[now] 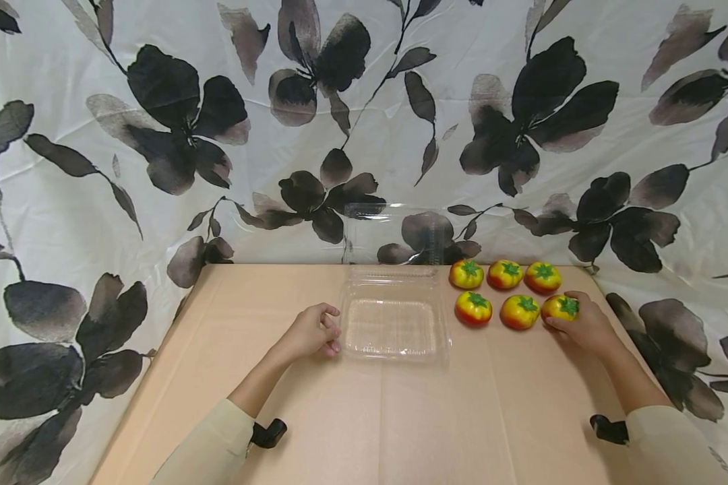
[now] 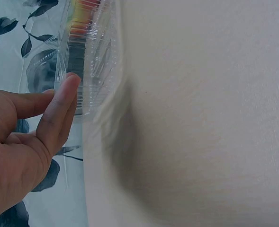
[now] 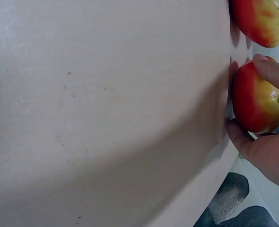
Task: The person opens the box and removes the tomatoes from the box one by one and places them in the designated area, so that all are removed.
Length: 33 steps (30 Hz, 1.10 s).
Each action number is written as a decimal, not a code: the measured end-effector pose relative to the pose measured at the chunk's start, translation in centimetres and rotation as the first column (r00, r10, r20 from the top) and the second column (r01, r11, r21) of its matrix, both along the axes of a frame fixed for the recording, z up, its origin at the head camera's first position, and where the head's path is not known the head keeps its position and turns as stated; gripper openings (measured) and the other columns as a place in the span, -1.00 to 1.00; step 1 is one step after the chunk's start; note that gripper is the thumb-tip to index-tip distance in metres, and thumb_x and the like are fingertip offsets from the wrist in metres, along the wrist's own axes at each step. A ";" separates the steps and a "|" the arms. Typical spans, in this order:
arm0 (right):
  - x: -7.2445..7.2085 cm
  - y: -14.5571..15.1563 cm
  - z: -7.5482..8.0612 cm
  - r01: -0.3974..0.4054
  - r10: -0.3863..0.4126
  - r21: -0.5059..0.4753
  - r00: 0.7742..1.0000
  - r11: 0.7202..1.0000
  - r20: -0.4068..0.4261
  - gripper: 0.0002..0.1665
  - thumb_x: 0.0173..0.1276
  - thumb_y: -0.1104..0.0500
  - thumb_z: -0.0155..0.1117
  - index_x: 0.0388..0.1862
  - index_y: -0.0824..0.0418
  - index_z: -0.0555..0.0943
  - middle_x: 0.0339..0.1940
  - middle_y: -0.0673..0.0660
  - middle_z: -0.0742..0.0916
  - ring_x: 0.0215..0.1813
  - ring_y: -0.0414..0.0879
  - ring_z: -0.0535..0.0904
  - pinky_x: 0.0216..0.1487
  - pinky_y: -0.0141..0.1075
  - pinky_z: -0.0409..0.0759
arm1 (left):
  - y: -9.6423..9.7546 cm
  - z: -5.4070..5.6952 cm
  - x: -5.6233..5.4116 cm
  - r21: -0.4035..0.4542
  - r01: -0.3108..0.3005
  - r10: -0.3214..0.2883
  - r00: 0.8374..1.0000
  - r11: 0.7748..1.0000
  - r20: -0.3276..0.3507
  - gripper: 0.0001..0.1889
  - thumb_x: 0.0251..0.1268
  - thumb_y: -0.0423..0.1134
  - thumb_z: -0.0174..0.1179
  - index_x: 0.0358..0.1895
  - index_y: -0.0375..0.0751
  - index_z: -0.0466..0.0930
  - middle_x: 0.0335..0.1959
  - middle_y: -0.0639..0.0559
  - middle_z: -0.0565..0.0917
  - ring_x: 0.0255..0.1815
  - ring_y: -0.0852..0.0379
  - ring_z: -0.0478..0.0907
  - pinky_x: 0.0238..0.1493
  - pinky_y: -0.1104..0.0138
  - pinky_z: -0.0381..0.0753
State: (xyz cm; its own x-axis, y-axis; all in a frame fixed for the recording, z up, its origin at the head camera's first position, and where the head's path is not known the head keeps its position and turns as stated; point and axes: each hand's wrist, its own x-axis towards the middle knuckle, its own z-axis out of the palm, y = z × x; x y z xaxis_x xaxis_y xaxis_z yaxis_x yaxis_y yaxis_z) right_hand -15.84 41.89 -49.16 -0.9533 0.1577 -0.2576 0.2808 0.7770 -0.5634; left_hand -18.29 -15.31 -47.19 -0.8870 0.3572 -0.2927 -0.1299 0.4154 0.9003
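Note:
A clear plastic clamshell container [image 1: 394,350] stands with its lid raised at the table's back edge. Beside its left rim is my left hand [image 1: 311,331], fingers loosely bent. The left wrist view shows that hand's fingertips [image 2: 72,81] right at the side of the container [image 2: 99,61]. To the container's right sit several red-and-yellow toy tomatoes [image 1: 473,308] with green leafy tops, in two rows. My right hand [image 1: 588,325] grips the front-row tomato at the far right [image 1: 559,308]. In the right wrist view, thumb and fingers are around this tomato [image 3: 253,101].
The tan table [image 1: 376,417] has creases running front to back. Behind it hangs a white cloth [image 1: 412,155] with dark flowers, which also shows past both table sides. Dark wrist straps [image 1: 269,433] stick out from the sleeves.

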 end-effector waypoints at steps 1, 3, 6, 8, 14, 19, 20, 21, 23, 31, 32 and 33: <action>0.0 0.0 0.0 0.000 0.000 -0.001 1.000 1.000 -0.002 0.14 0.45 -0.06 0.37 0.51 0.63 -0.07 0.33 0.68 0.27 0.27 0.55 0.27 0.39 0.50 0.31 | 0.0 0.0 0.0 -0.001 0.002 -0.002 1.000 1.000 -0.001 -0.55 0.41 -0.57 0.12 0.34 -0.54 0.35 -0.26 -0.29 0.67 -0.52 0.06 0.73 -0.40 0.17 0.84; 0.0 0.0 0.0 -0.001 0.001 -0.003 1.000 1.000 -0.005 0.14 0.44 -0.05 0.38 0.51 0.63 -0.07 0.33 0.67 0.28 0.27 0.55 0.28 0.39 0.49 0.31 | 0.0 0.1 0.1 -0.001 0.001 -0.001 1.000 1.000 0.001 -0.54 0.42 -0.57 0.12 0.34 -0.54 0.35 -0.25 -0.30 0.67 -0.52 0.06 0.73 -0.40 0.18 0.84; 0.0 -0.1 -0.1 -0.004 0.004 -0.005 1.000 1.000 -0.008 0.16 0.41 -0.05 0.40 0.51 0.64 -0.06 0.31 0.67 0.30 0.26 0.54 0.29 0.38 0.49 0.33 | 0.0 0.1 0.1 -0.002 0.001 -0.001 1.000 1.000 0.006 -0.54 0.42 -0.57 0.12 0.35 -0.53 0.35 -0.24 -0.32 0.67 -0.51 0.05 0.74 -0.40 0.18 0.84; 0.0 -0.1 -0.2 -0.007 0.007 -0.005 1.000 1.000 -0.008 0.18 0.40 -0.06 0.42 0.50 0.65 -0.06 0.30 0.67 0.31 0.25 0.54 0.30 0.38 0.49 0.34 | 0.0 0.1 0.1 -0.002 0.002 -0.002 1.000 1.000 0.007 -0.54 0.42 -0.57 0.12 0.35 -0.53 0.35 -0.23 -0.33 0.67 -0.52 0.05 0.74 -0.40 0.19 0.84; -0.1 -0.1 -0.4 -0.016 0.017 0.017 1.000 1.000 -0.013 0.21 0.37 -0.06 0.44 0.50 0.66 -0.06 0.30 0.69 0.31 0.25 0.56 0.31 0.38 0.48 0.34 | 0.1 0.1 0.0 -0.005 0.000 0.000 1.000 1.000 0.000 -0.54 0.41 -0.57 0.13 0.34 -0.53 0.36 -0.24 -0.33 0.67 -0.53 0.05 0.73 -0.40 0.17 0.84; 0.0 -0.2 -0.4 -0.016 0.016 0.015 1.000 1.000 -0.007 0.21 0.37 -0.02 0.45 0.51 0.66 -0.09 0.31 0.70 0.28 0.26 0.57 0.29 0.39 0.49 0.32 | 0.0 0.0 0.1 -0.010 -0.002 0.002 1.000 1.000 0.004 -0.54 0.41 -0.57 0.12 0.35 -0.53 0.35 -0.25 -0.30 0.67 -0.53 0.04 0.74 -0.40 0.19 0.84; 0.0 -0.2 -0.4 -0.016 0.016 0.014 1.000 1.000 -0.005 0.22 0.37 -0.01 0.45 0.52 0.65 -0.10 0.32 0.70 0.27 0.27 0.57 0.28 0.39 0.50 0.31 | 0.1 0.0 0.1 -0.009 -0.002 0.002 1.000 1.000 0.005 -0.53 0.41 -0.57 0.12 0.35 -0.53 0.35 -0.25 -0.30 0.67 -0.53 0.05 0.74 -0.40 0.19 0.84; 0.0 -0.2 -0.4 -0.015 0.015 0.013 1.000 1.000 -0.004 0.22 0.37 -0.01 0.45 0.53 0.65 -0.11 0.33 0.70 0.26 0.28 0.58 0.27 0.39 0.50 0.30 | 0.1 0.1 0.1 -0.009 -0.003 0.003 1.000 1.000 0.007 -0.53 0.41 -0.57 0.11 0.35 -0.53 0.35 -0.26 -0.30 0.67 -0.53 0.05 0.74 -0.40 0.18 0.84; -0.1 -0.2 -0.4 -0.014 0.014 0.012 1.000 1.000 -0.002 0.23 0.37 -0.02 0.45 0.53 0.64 -0.12 0.34 0.71 0.25 0.30 0.59 0.26 0.40 0.50 0.29 | 0.1 0.1 0.1 -0.008 -0.003 0.003 1.000 1.000 0.004 -0.53 0.41 -0.58 0.11 0.35 -0.54 0.34 -0.25 -0.31 0.67 -0.54 0.05 0.74 -0.40 0.16 0.84; -0.1 0.1 -0.3 -0.033 0.033 0.010 0.999 0.999 -0.012 0.25 0.39 -0.05 0.44 0.54 0.64 -0.13 0.36 0.72 0.25 0.32 0.60 0.26 0.40 0.50 0.27 | 0.1 0.2 0.2 -0.018 -0.002 0.002 1.000 1.000 -0.008 -0.51 0.40 -0.55 0.15 0.36 -0.53 0.35 -0.25 -0.31 0.68 -0.54 0.04 0.74 -0.38 0.13 0.85; -0.1 0.2 -0.3 -0.034 0.034 0.010 0.999 0.999 -0.012 0.26 0.39 -0.07 0.43 0.55 0.63 -0.14 0.37 0.73 0.24 0.32 0.60 0.25 0.40 0.51 0.27 | 0.1 0.2 0.2 -0.021 -0.003 0.002 1.000 1.000 -0.009 -0.52 0.40 -0.55 0.14 0.36 -0.53 0.35 -0.26 -0.30 0.68 -0.54 0.05 0.74 -0.39 0.14 0.85; -0.1 0.2 -0.2 -0.035 0.035 0.010 0.999 0.999 -0.012 0.26 0.39 -0.08 0.43 0.55 0.63 -0.15 0.37 0.73 0.24 0.33 0.61 0.25 0.40 0.51 0.27 | 0.1 0.3 0.2 -0.024 -0.002 0.002 1.000 1.000 -0.012 -0.52 0.40 -0.55 0.13 0.36 -0.53 0.35 -0.26 -0.29 0.68 -0.55 0.05 0.74 -0.39 0.15 0.84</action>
State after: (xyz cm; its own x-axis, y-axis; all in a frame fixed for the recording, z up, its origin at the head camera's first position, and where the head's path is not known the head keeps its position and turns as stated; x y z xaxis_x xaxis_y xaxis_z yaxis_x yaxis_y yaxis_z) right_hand -15.97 42.09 -49.39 -0.9613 0.1270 -0.2446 0.2468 0.7918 -0.5587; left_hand -18.10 -15.20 -46.94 -0.8910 0.3487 -0.2907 -0.1202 0.4364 0.8917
